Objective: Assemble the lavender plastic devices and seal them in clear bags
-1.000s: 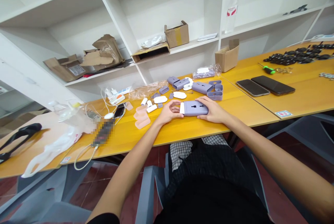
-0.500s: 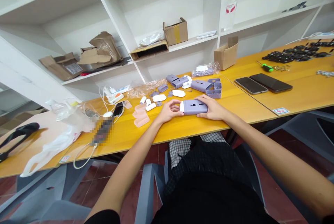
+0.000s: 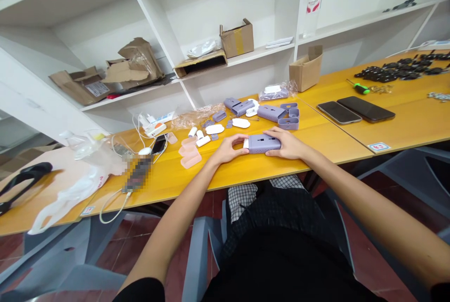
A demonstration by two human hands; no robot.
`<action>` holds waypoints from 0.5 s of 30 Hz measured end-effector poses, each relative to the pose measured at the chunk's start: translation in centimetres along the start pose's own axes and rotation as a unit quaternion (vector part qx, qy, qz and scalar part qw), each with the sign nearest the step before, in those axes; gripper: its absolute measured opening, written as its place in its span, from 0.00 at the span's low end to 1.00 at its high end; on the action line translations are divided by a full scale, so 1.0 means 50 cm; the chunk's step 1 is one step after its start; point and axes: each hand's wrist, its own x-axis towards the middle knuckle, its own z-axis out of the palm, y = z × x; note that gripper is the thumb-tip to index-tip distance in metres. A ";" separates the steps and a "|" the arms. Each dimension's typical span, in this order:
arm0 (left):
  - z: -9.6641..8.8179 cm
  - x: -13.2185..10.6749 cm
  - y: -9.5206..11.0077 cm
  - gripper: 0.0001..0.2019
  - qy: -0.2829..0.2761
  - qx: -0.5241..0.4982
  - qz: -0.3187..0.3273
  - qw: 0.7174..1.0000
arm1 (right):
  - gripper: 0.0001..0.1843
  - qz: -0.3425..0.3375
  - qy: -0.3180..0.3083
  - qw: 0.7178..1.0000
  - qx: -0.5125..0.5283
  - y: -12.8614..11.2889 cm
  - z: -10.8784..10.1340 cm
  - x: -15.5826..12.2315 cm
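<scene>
Since a second ago the white cap (image 3: pixel 246 143) shows less at the left end of the purple case (image 3: pixel 264 143), which lies flat near the front of the tabletop (image 3: pixel 246 175), with fingers of the left hand (image 3: pixel 228 149) clamped on the cap and those of the right hand (image 3: pixel 286 145) clamped on the case's right end. It looks like a light, stiff, smooth plastic shell, best gripped by its short ends. Loose purple parts (image 3: pixel 277 113) and white ovals (image 3: pixel 214 129) crowd the far side, with pink pieces (image 3: pixel 190 154) to the left.

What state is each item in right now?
purple housing: lying flat, held at both ends
white cap: at housing's left end
left hand: closed on purple housing
right hand: closed on purple housing
rightmost phone: screen dark, face up
cardboard box: open
bottle: upright
</scene>
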 end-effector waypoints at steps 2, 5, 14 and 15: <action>0.000 0.001 -0.003 0.30 0.003 -0.005 0.001 1.000 | 0.43 -0.003 0.002 1.000 -0.002 0.001 0.002 -0.001; 0.000 0.002 -0.007 0.29 0.005 -0.007 0.006 1.000 | 0.44 0.000 -0.002 1.000 -0.001 0.002 0.003 -0.002; -0.003 0.004 -0.006 0.31 -0.007 0.009 0.008 1.000 | 0.46 0.008 -0.013 1.000 -0.006 -0.003 0.000 -0.003; -0.005 0.005 -0.006 0.31 -0.011 0.004 0.003 1.000 | 0.46 0.009 -0.014 1.000 -0.004 -0.003 0.000 -0.003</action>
